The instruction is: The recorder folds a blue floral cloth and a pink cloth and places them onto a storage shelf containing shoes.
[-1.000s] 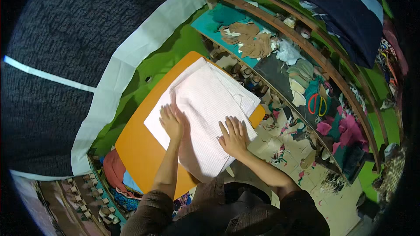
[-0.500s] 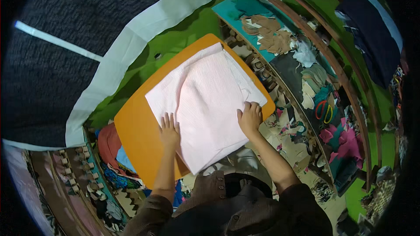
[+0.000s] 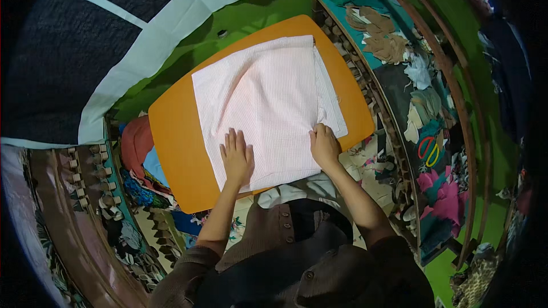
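Pink cloth (image 3: 268, 108): lying folded flat on the orange board (image 3: 177, 148), both hands resting on its near edge.
Left hand (image 3: 237, 157): grip released, palm pressing flat, fingers spread on the cloth.
Right hand (image 3: 324, 145): grip curling at the cloth's right fold; whether it is pinching fabric, I cannot tell.
Orange board: sitting on the green worktop (image 3: 257, 17).
Scissors (image 3: 428, 149): lying well apart, among fabric scraps to the right.

The person wears a dark brown buttoned garment with pushed-up sleeves.
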Demonstrator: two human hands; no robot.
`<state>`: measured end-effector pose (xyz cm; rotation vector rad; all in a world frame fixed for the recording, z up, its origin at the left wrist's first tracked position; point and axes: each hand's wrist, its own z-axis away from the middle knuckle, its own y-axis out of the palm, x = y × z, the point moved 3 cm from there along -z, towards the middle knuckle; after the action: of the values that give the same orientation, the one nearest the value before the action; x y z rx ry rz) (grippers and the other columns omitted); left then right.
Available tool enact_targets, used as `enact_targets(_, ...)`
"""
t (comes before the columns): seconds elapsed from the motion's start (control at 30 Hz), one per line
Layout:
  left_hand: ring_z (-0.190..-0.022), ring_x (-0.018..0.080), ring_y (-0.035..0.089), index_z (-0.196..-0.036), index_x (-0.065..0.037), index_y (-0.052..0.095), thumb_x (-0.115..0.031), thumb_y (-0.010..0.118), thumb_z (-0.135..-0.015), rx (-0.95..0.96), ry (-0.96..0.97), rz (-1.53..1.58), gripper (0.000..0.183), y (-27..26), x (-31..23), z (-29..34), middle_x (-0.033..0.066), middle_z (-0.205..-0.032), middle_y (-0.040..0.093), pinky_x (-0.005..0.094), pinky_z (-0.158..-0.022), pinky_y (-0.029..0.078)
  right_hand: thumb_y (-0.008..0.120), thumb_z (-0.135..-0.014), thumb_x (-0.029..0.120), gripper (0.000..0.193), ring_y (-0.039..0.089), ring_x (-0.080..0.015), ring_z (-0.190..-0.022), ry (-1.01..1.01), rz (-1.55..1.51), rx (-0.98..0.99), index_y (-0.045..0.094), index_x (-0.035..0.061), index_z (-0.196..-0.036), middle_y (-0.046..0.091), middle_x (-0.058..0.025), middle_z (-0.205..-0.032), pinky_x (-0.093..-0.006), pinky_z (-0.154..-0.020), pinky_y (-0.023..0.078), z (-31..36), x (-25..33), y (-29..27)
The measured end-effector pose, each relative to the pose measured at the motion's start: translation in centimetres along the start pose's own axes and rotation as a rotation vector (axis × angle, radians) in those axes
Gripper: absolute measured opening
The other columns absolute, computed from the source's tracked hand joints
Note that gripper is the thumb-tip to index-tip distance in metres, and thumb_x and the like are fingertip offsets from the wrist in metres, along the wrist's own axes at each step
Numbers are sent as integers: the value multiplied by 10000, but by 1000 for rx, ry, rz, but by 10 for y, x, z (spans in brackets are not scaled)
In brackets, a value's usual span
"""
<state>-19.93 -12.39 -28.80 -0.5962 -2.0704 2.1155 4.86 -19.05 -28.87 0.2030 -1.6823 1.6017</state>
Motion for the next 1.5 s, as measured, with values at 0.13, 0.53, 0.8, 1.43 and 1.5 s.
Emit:
enact_targets(0.13,-1286,370,244,-1329,-65,336,-411,497,-827,118,170,15,631,-8,-3,36,198,-1409,234,534,-1034,149,471,-890,168,179,533,-406,-765,-39,-299,-112,413,18,-967,527,-220,-854,-435,-653,415,-4,-11,-26)
enact_targets(0.53,-1175,298,417,-1230,-131,457,-251,563,-810,254,531,40,450,-32,9,56,110,-1284,438,441,-956,351,496,-854,146,163,578,-361,-776,-70,118,-168,520,49,-983,601,-168,-856,-428,-665,451,-30,-51,-86)
enact_targets(0.8,-1106,286,469,-1109,-57,558,-287,543,-815,73,495,260,374,-38,4,-5,141,-1195,504,431,-921,359,509,-811,122,253,471,-308,-1044,-277,170,-283,548,35,-1046,551,-131,-1052,-423,-889,359,-65,1,-49)
enact_targets(1.43,-1311,328,200,-1339,-136,347,-349,398,-889,-155,-363,-61,501,4,99,-109,147,-1430,218,538,-1039,133,377,-908,366,493,165,-337,-1326,-38,499,-238,324,169,-1356,194,-159,-1435,-613,-1013,109,-232,-20,2)
enact_targets(1.5,-1310,335,201,-1346,-125,334,-334,433,-874,-85,-222,-159,525,3,72,-86,163,-1434,194,553,-1034,125,388,-904,357,496,156,-345,-1327,-83,588,-266,326,159,-1355,191,-180,-1430,-614,-1012,109,-207,-21,1)
